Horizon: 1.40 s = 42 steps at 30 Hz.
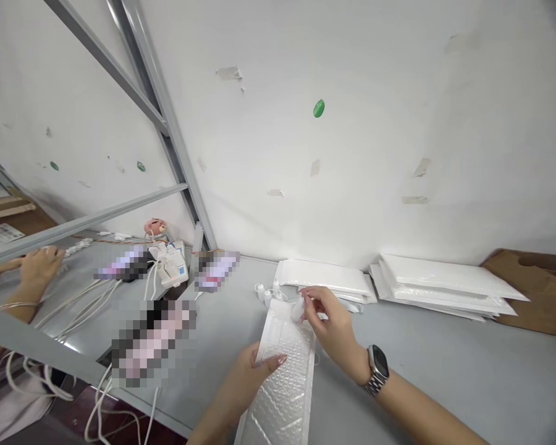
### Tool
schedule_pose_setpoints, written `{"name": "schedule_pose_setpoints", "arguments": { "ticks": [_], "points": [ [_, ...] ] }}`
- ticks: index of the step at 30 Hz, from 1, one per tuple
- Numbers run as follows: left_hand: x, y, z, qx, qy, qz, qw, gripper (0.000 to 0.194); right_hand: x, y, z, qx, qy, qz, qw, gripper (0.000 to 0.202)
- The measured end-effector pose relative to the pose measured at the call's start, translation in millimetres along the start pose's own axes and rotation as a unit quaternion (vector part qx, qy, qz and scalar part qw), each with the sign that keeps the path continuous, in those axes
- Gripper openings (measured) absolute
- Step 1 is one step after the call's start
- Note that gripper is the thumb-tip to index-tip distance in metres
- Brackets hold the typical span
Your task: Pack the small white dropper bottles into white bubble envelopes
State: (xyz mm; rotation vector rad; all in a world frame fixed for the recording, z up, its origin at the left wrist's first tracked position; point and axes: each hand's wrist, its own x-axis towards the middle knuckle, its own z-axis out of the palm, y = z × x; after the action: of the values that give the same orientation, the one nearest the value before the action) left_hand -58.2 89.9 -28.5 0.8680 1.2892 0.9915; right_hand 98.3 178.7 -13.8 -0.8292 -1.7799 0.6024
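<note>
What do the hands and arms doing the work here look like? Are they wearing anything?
They are a person's own. The left hand and right hand are gloveless, and no sleeves show on the visible forearms. The right wrist wears a watch with a dark rounded-rectangle face and a silver-toned metal link band. The nails look glossy and reddish, perhaps polished.

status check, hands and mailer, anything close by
Left hand holding bubble mailer. Right hand pinching small white item at mailer's far end, type unclear. Small white bottles just beyond.
</note>
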Motion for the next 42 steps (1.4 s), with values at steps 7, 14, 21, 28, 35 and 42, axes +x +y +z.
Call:
{"name": "schedule_pose_setpoints", "arguments": {
  "ticks": [7,14,21,28,35,42],
  "points": [
    [-4,4,2.0,0.029,-0.012,0.008,0.999,0.041,-2,-3,2,0.01,-0.041,0.053,0.998,0.008],
    [1,-2,5.0,0.078,0.05,0.037,0.995,0.052,11,-5,1,0.151,-0.135,0.245,0.948,0.011],
    [1,-4,6.9,0.061,0.097,0.034,0.993,0.056,8,-3,2,0.046,-0.255,0.224,0.939,0.015],
    [1,-3,6.6,0.005,0.088,0.028,0.996,0.06,2,-14,2,-0.053,-0.338,0.071,0.937,0.046],
    [-8,-3,0.4,0.02,0.091,0.005,0.996,0.054,28,12,18,-0.071,-0.117,0.069,0.988,0.027],
    [-15,-10,-11.2,-0.023,0.11,-0.018,0.994,0.057,30,41,51,-0.15,-0.138,0.061,0.977,0.016]
  ]
}}
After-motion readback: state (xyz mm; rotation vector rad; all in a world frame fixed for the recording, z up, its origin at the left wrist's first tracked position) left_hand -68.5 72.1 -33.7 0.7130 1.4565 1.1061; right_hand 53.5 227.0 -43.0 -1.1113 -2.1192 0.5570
